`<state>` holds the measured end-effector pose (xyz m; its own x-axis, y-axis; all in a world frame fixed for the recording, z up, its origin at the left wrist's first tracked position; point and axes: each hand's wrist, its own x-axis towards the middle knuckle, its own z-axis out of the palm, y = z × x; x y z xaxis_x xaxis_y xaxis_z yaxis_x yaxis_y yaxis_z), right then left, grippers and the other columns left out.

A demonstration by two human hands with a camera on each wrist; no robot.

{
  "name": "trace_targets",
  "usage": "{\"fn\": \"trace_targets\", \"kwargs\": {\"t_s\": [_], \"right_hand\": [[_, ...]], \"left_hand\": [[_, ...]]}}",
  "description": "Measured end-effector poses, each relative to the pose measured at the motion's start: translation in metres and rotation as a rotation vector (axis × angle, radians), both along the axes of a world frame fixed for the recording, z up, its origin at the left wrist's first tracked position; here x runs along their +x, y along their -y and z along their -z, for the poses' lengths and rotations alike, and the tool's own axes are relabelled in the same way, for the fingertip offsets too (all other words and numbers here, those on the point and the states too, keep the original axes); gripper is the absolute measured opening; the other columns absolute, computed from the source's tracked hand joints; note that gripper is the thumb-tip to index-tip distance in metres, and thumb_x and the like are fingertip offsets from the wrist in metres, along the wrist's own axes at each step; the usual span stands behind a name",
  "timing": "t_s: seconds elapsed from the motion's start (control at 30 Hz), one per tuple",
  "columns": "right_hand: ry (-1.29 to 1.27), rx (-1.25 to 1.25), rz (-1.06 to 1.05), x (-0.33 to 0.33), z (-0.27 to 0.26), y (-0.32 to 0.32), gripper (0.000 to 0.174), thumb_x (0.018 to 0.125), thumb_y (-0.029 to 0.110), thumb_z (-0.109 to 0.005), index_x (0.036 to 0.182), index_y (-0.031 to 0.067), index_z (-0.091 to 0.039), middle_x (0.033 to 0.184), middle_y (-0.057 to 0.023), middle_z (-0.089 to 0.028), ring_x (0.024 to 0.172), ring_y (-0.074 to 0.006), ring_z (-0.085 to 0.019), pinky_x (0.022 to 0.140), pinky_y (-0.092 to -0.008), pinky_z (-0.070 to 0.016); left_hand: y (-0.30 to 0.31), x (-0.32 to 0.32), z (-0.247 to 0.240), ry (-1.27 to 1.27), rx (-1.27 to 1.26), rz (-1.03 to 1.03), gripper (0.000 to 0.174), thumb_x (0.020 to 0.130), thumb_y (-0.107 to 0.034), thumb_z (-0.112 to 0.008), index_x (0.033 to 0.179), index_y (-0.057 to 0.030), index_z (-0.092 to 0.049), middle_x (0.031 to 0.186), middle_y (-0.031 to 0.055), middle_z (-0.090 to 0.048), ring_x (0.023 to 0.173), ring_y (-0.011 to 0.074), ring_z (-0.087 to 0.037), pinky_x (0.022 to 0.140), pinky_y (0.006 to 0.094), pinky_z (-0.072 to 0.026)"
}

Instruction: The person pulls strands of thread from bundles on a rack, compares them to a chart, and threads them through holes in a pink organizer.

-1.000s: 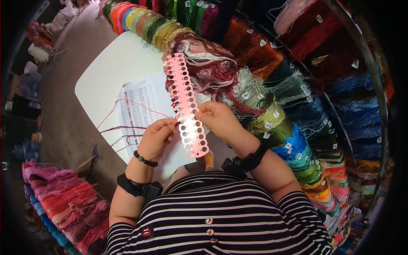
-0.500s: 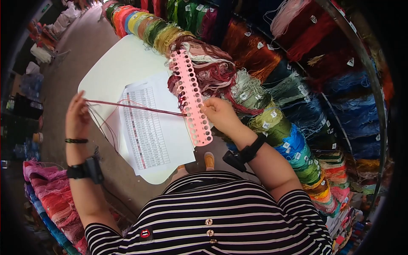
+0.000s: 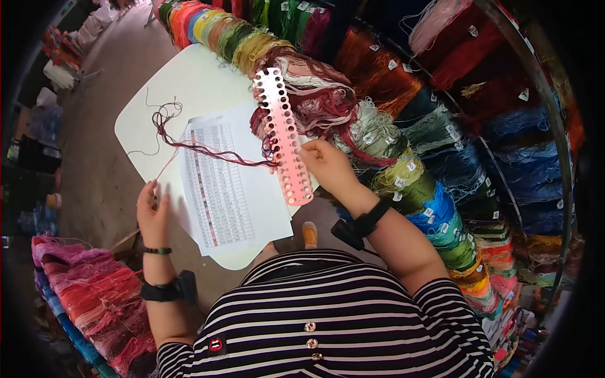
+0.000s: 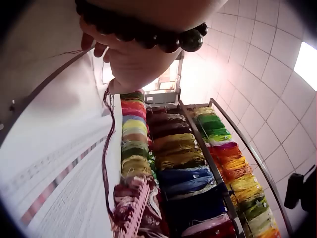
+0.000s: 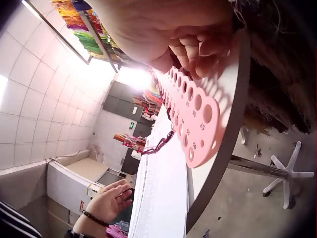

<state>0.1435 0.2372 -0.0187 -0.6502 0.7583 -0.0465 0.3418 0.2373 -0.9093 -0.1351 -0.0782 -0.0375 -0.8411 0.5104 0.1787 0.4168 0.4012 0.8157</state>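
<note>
My right hand [image 3: 331, 165] pinches the edge of a long pink thread card [image 3: 291, 142], a strip with numbered holes down both sides, seen close up in the right wrist view. Threads in dark red and pink are looped through holes on its left side. A dark red strand [image 3: 211, 153] runs from the card leftward over a printed chart [image 3: 217, 189], ending in loose curls on the white table [image 3: 148, 94]. At the table's left edge my left hand [image 3: 153, 217] pinches the end of a pale pink thread [image 3: 167, 165] between thumb and fingertip.
Thick bundles of tagged, coloured yarn [image 3: 409, 167] line the right side beside the table. A mixed dark red and white hank [image 3: 315, 94] lies just behind the card. More pink and red skeins [image 3: 94, 296] hang at lower left.
My left hand drew the dark red strand out to the left, let it go onto the table, then moved down to the pink thread. My right hand keeps hold of the card.
</note>
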Motion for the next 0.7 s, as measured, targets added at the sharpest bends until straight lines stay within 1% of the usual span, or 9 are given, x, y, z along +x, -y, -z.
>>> {"fn": "trace_targets", "kwargs": {"t_s": [0.03,0.13,0.2,0.27,0.3,0.37,0.57,0.6,0.7], "right_hand": [[-0.01,0.035,0.008,0.003,-0.007,0.002,0.026,0.087,0.019,-0.068,0.103,-0.0002,-0.063,0.078,-0.0058,-0.065,0.066,-0.0096,-0.058,0.06,-0.0269,-0.0463],[0.044,0.286,-0.016,0.021,-0.056,0.01,0.029,0.083,0.023,-0.068,0.104,0.0029,-0.063,0.086,-0.0136,-0.068,0.074,-0.0286,-0.065,0.064,-0.0374,-0.0497],[-0.038,0.885,-0.021,0.032,-0.084,-0.003,0.027,0.078,0.016,-0.069,0.101,0.0037,-0.064,0.082,-0.0125,-0.066,0.077,-0.0342,-0.062,0.07,-0.0427,-0.0466],[0.026,1.084,0.057,0.047,-0.103,-0.024,0.03,0.076,0.019,-0.071,0.102,0.0056,-0.064,0.099,-0.0124,-0.067,0.092,-0.0334,-0.061,0.08,-0.0436,-0.0443],[0.154,1.115,0.111,0.055,-0.106,-0.034,0.036,0.077,0.021,-0.071,0.11,0.0068,-0.062,0.109,-0.0128,-0.064,0.103,-0.0337,-0.057,0.088,-0.0445,-0.042],[0.24,1.179,0.192,0.064,-0.106,-0.052,0.041,0.081,0.025,-0.068,0.117,0.0065,-0.059,0.113,-0.0129,-0.063,0.107,-0.0347,-0.056,0.091,-0.0449,-0.0408],[0.407,0.921,0.271,0.072,-0.057,-0.074,0.041,0.09,0.035,-0.059,0.121,0.0073,-0.057,0.114,-0.0134,-0.063,0.109,-0.0345,-0.056,0.094,-0.0464,-0.0397],[0.392,0.987,0.263,0.07,-0.06,-0.071,0.041,0.091,0.035,-0.058,0.121,0.007,-0.057,0.108,-0.0176,-0.065,0.104,-0.0364,-0.06,0.09,-0.0473,-0.0428],[0.439,0.791,0.291,0.066,-0.065,-0.072,0.041,0.091,0.035,-0.058,0.12,0.0061,-0.057,0.099,-0.0219,-0.067,0.094,-0.0402,-0.062,0.082,-0.0487,-0.0461]], "left_hand": [[-0.004,0.02,-0.008,-0.02,-0.043,-0.017,0.046,0.084,-0.012,-0.069,0.127,-0.0028,-0.056,0.128,0.0131,-0.057,0.118,0.0228,-0.054,0.099,0.0339,-0.042],[-0.006,0.057,-0.022,-0.091,-0.079,-0.013,0.051,0.079,-0.011,-0.071,0.127,-0.0068,-0.056,0.133,0.0155,-0.053,0.124,0.0273,-0.05,0.104,0.0393,-0.037],[-0.008,0.071,-0.021,-0.222,-0.111,0.007,0.056,0.077,-0.012,-0.073,0.129,-0.0079,-0.054,0.136,0.0161,-0.05,0.127,0.0305,-0.047,0.106,0.0418,-0.0348],[-0.008,0.079,-0.018,-0.266,-0.148,0.031,0.067,0.072,-0.014,-0.075,0.135,-0.0096,-0.05,0.143,0.0182,-0.042,0.132,0.0358,-0.04,0.109,0.0455,-0.0303],[-0.008,0.082,-0.016,-0.268,-0.146,0.025,0.069,0.072,-0.014,-0.075,0.135,-0.0096,-0.049,0.144,0.0187,-0.04,0.132,0.0358,-0.039,0.109,0.0456,-0.0301],[-0.009,0.087,-0.012,-0.273,-0.135,0.011,0.071,0.072,-0.013,-0.075,0.137,-0.0097,-0.047,0.146,0.0198,-0.038,0.133,0.0358,-0.037,0.109,0.0456,-0.0298],[-0.009,0.095,0.003,-0.233,-0.087,-0.018,0.076,0.07,-0.014,-0.076,0.138,-0.0067,-0.045,0.147,0.0223,-0.034,0.134,0.0377,-0.035,0.11,0.0468,-0.0289],[-0.01,0.096,0.004,-0.218,-0.099,-0.026,0.077,0.069,-0.015,-0.076,0.138,-0.0061,-0.044,0.147,0.0224,-0.034,0.134,0.0384,-0.034,0.11,0.0472,-0.0282],[-0.008,0.096,0.012,-0.299,-0.118,-0.01,0.077,0.069,-0.015,-0.077,0.138,-0.0061,-0.044,0.146,0.0221,-0.034,0.135,0.0386,-0.033,0.11,0.0475,-0.0272]]}}
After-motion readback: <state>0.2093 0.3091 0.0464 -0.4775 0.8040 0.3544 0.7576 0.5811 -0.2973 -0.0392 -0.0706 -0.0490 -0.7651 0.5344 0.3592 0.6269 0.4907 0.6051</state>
